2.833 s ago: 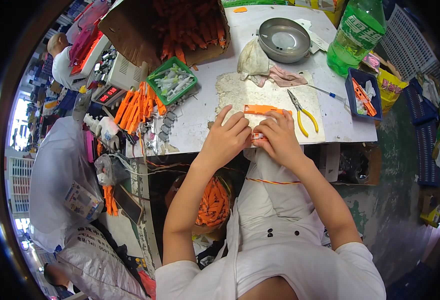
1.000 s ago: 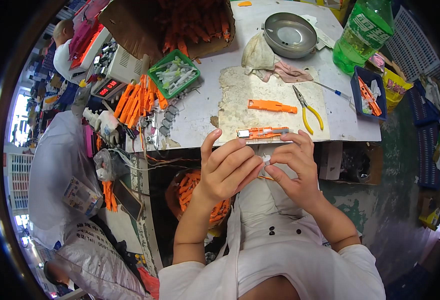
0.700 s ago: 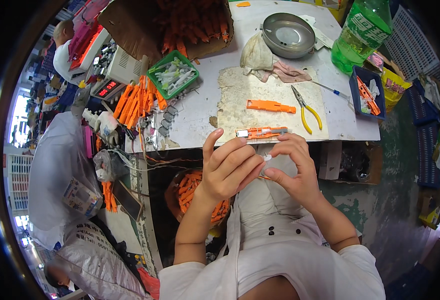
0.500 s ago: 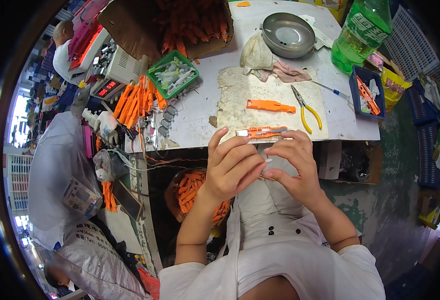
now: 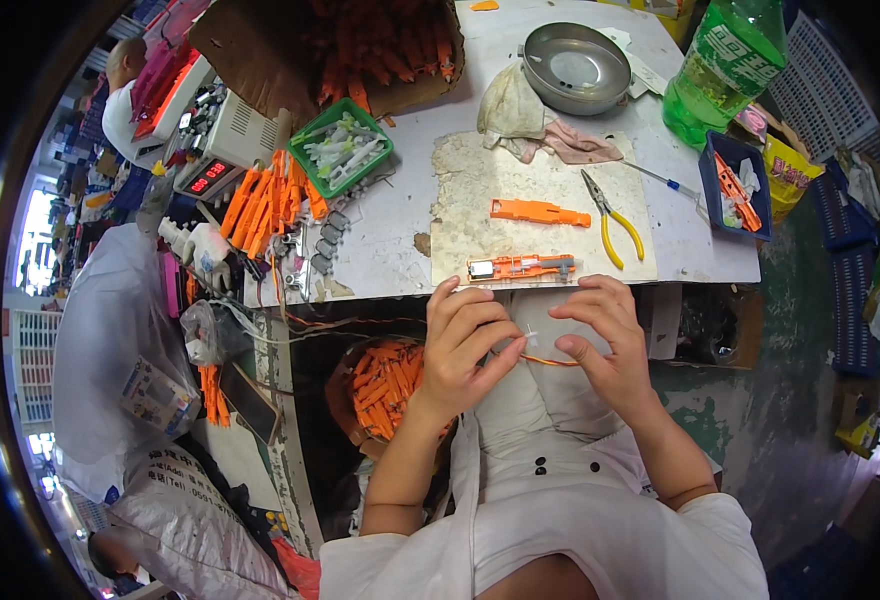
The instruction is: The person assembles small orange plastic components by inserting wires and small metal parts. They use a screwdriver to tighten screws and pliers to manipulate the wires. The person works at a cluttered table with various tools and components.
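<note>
In front of my lap, my left hand [image 5: 468, 350] pinches a small white plastic piece [image 5: 531, 337] between thumb and fingertips. A thin orange-red wire [image 5: 550, 361] runs from there toward my right hand [image 5: 612, 345]. That hand is open, thumb and fingers spread, with nothing visibly gripped. Just beyond my fingertips, at the table's front edge, lies an orange plastic housing [image 5: 520, 267] with a silvery block and a grey part in it. A second orange shell [image 5: 540, 212] lies farther back on the worn board [image 5: 460, 200]. Yellow-handled pliers [image 5: 615, 222] rest open to its right.
A green basket [image 5: 342, 148] of small pale parts stands at back left, beside stacked orange pieces [image 5: 265, 205]. A metal bowl [image 5: 575, 70], a cloth [image 5: 512, 108], a green bottle [image 5: 725, 70] and a blue bin [image 5: 735, 185] stand behind. Orange parts [image 5: 388, 388] fill a container below the table.
My right hand has opened and drawn away from my left, baring the orange-red wire between them. The orange housing on the table edge is no longer touched by my fingertips.
</note>
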A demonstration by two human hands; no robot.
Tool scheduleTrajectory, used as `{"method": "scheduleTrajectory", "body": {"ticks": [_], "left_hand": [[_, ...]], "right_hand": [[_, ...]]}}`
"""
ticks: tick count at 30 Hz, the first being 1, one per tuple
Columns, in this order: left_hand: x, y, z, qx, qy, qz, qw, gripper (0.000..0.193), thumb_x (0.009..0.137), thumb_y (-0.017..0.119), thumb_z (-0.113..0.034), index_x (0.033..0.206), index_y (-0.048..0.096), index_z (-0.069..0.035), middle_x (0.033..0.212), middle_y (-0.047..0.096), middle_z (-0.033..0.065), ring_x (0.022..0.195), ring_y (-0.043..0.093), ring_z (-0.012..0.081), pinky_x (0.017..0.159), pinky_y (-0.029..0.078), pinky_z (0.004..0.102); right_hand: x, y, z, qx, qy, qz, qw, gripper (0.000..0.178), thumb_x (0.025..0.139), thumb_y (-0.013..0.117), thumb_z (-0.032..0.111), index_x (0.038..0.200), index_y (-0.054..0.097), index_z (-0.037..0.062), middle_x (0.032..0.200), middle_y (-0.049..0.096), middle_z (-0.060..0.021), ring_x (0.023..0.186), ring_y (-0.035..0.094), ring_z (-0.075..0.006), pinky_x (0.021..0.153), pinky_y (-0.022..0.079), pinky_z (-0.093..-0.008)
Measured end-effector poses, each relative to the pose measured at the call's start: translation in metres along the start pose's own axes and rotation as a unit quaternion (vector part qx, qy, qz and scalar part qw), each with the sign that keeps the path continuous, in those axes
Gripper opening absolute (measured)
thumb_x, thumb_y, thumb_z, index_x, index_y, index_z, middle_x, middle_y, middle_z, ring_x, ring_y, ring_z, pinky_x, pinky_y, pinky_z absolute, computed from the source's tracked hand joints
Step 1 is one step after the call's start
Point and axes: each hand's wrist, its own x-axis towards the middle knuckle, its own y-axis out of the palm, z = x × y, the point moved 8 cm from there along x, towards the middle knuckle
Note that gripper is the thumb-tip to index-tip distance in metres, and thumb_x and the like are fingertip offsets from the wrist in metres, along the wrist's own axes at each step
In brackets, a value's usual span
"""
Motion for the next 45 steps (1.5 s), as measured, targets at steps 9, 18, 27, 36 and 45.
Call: {"method": "scheduleTrajectory", "body": {"ticks": [9,18,27,36,45], "left_hand": [[0.014,-0.016,0.057,0.106,-0.039,-0.027,0.993,0.012,0.072,0.073,-0.006,0.081,0.064,-0.005,0.09,0.06,0.0058,0.101,0.054,0.0281,0.1,0.035,0.0468],[0.048,0.004,0.103,0.185,0.028,0.076,0.979,0.015,0.072,0.073,-0.009,0.083,0.063,-0.006,0.092,0.058,0.0047,0.103,0.053,0.0283,0.1,0.035,0.0488],[0.049,0.026,0.056,0.155,0.088,0.145,0.973,0.021,0.07,0.076,-0.015,0.085,0.063,-0.011,0.096,0.058,0.0024,0.104,0.054,0.0223,0.102,0.034,0.0492],[0.051,0.053,0.04,0.215,0.144,0.264,0.929,0.016,0.073,0.069,-0.017,0.083,0.063,-0.007,0.094,0.055,0.002,0.108,0.052,0.0183,0.105,0.034,0.0475],[0.051,0.05,0.032,0.242,0.199,0.258,0.914,0.017,0.072,0.07,-0.016,0.084,0.062,-0.006,0.095,0.056,0.0018,0.106,0.053,0.0176,0.105,0.035,0.0452]], "right_hand": [[0.018,-0.019,-0.054,-0.225,-0.067,-0.115,0.965,0.019,0.081,0.069,0.017,0.097,0.067,0.0076,0.096,0.06,-0.006,0.109,0.05,-0.0279,0.096,0.036,-0.0416],[0.024,-0.026,-0.087,-0.282,-0.116,-0.216,0.928,0.012,0.088,0.061,0.016,0.093,0.066,0.0063,0.094,0.063,-0.007,0.1,0.055,-0.0271,0.097,0.036,-0.0448],[0.022,-0.026,-0.087,-0.298,-0.115,-0.213,0.923,0.011,0.088,0.06,0.015,0.09,0.066,0.0063,0.089,0.064,-0.0061,0.096,0.056,-0.0258,0.097,0.036,-0.0441],[0.029,-0.022,-0.082,-0.313,-0.088,-0.146,0.935,0.02,0.081,0.068,0.026,0.095,0.066,0.0129,0.101,0.061,-0.0025,0.111,0.049,-0.0254,0.104,0.026,-0.0477],[0.048,0.042,-0.037,-0.282,-0.119,0.025,0.952,0.035,0.068,0.076,0.031,0.097,0.063,0.0165,0.11,0.055,0.0015,0.127,0.038,-0.026,0.11,0.011,-0.0574]]}}
